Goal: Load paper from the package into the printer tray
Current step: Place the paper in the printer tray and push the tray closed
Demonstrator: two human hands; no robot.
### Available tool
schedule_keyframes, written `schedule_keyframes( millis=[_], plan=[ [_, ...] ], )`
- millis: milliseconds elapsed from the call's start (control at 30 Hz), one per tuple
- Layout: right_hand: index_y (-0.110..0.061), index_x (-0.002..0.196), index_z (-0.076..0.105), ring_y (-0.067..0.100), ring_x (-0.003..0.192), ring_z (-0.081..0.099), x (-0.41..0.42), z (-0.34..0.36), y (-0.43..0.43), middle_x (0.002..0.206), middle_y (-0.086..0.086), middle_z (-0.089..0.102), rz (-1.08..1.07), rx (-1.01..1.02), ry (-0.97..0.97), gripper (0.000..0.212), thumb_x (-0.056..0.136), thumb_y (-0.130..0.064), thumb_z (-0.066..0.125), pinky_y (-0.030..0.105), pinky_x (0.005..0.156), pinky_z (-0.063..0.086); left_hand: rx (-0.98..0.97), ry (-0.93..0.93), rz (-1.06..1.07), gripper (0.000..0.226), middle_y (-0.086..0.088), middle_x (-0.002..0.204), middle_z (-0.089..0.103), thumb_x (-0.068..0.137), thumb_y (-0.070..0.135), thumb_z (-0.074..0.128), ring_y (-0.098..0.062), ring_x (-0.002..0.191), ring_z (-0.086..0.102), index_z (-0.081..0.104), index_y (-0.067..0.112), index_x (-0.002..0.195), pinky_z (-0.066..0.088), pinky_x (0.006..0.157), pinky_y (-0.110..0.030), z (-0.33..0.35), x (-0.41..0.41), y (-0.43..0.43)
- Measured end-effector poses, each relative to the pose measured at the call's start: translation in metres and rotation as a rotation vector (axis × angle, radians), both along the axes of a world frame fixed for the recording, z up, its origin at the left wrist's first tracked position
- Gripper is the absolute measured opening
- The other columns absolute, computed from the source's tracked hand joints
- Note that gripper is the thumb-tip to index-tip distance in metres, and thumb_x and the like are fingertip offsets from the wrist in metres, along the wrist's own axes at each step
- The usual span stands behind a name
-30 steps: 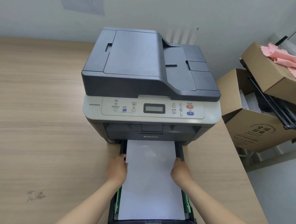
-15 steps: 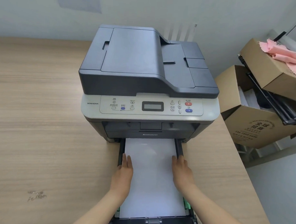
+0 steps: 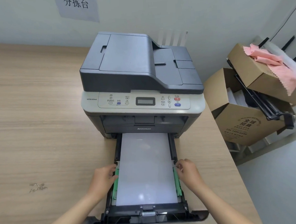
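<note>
A grey printer (image 3: 139, 82) stands on the wooden desk (image 3: 44, 132) with its black paper tray (image 3: 147, 215) pulled out toward me. A white stack of paper (image 3: 145, 167) lies flat in the tray, between two green side guides (image 3: 116, 185). My left hand (image 3: 102, 178) rests at the tray's left edge, fingers curled against the left green guide. My right hand (image 3: 188, 170) sits at the tray's right edge, fingers curled by the right guide. Neither hand is on top of the paper. No paper package is in view.
The desk's right edge runs just right of the printer. Beyond it stand open cardboard boxes (image 3: 245, 125), one holding a pink cloth (image 3: 273, 60) and a black metal frame (image 3: 264, 104). A wall with a paper sign (image 3: 76, 7) is behind.
Both hands slid off the paper's top and outward to the tray's side edges at the green guides. More of the tray front shows as the camera tilted.
</note>
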State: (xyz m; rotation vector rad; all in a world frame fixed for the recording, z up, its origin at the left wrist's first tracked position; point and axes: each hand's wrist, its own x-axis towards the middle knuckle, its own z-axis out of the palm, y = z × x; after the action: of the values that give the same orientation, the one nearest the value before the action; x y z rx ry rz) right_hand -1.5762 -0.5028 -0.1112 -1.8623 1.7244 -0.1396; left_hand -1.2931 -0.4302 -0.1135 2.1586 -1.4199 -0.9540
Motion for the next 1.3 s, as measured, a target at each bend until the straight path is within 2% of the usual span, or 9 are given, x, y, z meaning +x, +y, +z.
schedule_keyframes(
  millis=[133,267,367,500,733,900,1033,1200,1300],
  plan=[
    [0.000,0.108,0.063,0.015,0.084,0.050,-0.004,0.002,0.010,0.101,0.014,0.063,-0.022,0.128,0.013,0.024,0.088,-0.005,0.050,0.019,0.074,0.040,0.094,0.060,0.045,0.042,-0.009,0.089,0.071,0.081,0.006,0.064,-0.018,0.079,0.060,0.057,0.005,0.122,0.051,0.082,-0.030,0.000,0.000,0.006],
    [0.001,0.115,0.058,0.020,0.085,0.055,0.002,-0.001,0.017,0.101,0.015,0.064,-0.149,0.182,-0.025,0.031,0.086,0.000,0.048,0.023,0.076,0.044,0.137,0.031,0.050,0.035,-0.016,0.103,0.071,0.084,0.008,0.060,-0.021,0.086,0.061,0.059,0.000,0.119,0.044,0.082,-0.024,0.000,-0.011,0.006],
    [0.002,0.125,0.050,0.025,0.100,0.057,0.003,-0.004,0.019,0.119,0.019,0.059,-0.229,0.250,-0.048,0.041,0.085,0.003,0.045,0.021,0.079,0.042,0.154,-0.011,0.069,0.036,-0.014,0.100,0.067,0.086,0.006,0.056,-0.016,0.083,0.052,0.056,0.001,0.121,0.039,0.076,-0.021,-0.002,-0.015,0.005],
    [0.001,0.132,0.044,0.030,0.118,0.051,0.006,-0.006,0.022,0.131,0.020,0.051,-0.251,0.314,-0.066,0.048,0.084,0.006,0.043,0.027,0.090,0.045,0.158,0.019,0.154,0.037,-0.021,0.111,0.067,0.085,-0.002,0.048,-0.025,0.087,0.061,0.057,-0.002,0.121,0.050,0.081,-0.028,-0.009,-0.012,0.005],
    [-0.004,0.128,0.048,0.027,0.100,0.052,-0.001,-0.010,0.022,0.120,0.018,0.055,-0.337,0.350,-0.182,0.049,0.082,0.010,0.039,0.041,0.097,0.049,0.234,0.119,0.182,0.042,-0.019,0.132,0.056,0.086,-0.006,0.043,-0.032,0.113,0.058,0.052,0.001,0.127,0.049,0.099,-0.036,-0.015,-0.010,0.002],
    [-0.006,0.123,0.052,0.033,0.103,0.055,-0.003,-0.011,0.019,0.104,0.011,0.052,-0.348,0.381,-0.215,0.048,0.080,0.011,0.039,0.043,0.090,0.054,0.291,0.276,0.222,0.047,-0.022,0.125,0.056,0.086,-0.010,0.044,-0.032,0.108,0.056,0.048,0.005,0.131,0.053,0.091,-0.036,-0.015,-0.005,0.001],
    [-0.002,0.119,0.051,0.028,0.093,0.052,0.001,-0.010,0.017,0.102,0.013,0.051,-0.309,0.391,-0.183,0.043,0.079,0.011,0.040,0.038,0.083,0.052,0.303,0.303,0.187,0.051,-0.015,0.101,0.057,0.085,-0.012,0.041,-0.036,0.103,0.058,0.047,0.008,0.132,0.055,0.084,-0.037,-0.019,-0.005,0.003],
    [-0.001,0.122,0.048,0.027,0.092,0.051,0.002,-0.009,0.013,0.103,0.013,0.050,-0.250,0.394,-0.112,0.042,0.082,0.009,0.042,0.040,0.085,0.054,0.316,0.277,0.089,0.051,-0.017,0.114,0.054,0.087,-0.006,0.043,-0.032,0.103,0.057,0.042,0.008,0.136,0.057,0.076,-0.032,-0.014,-0.001,0.003],
    [-0.003,0.128,0.046,0.021,0.093,0.050,-0.006,-0.002,0.017,0.114,0.015,0.055,-0.131,0.359,-0.090,0.044,0.084,0.003,0.048,0.030,0.081,0.051,0.228,0.202,-0.033,0.050,-0.008,0.107,0.051,0.088,0.001,0.048,-0.025,0.097,0.056,0.039,0.009,0.137,0.055,0.072,-0.025,-0.007,0.003,0.012]
  ],
)
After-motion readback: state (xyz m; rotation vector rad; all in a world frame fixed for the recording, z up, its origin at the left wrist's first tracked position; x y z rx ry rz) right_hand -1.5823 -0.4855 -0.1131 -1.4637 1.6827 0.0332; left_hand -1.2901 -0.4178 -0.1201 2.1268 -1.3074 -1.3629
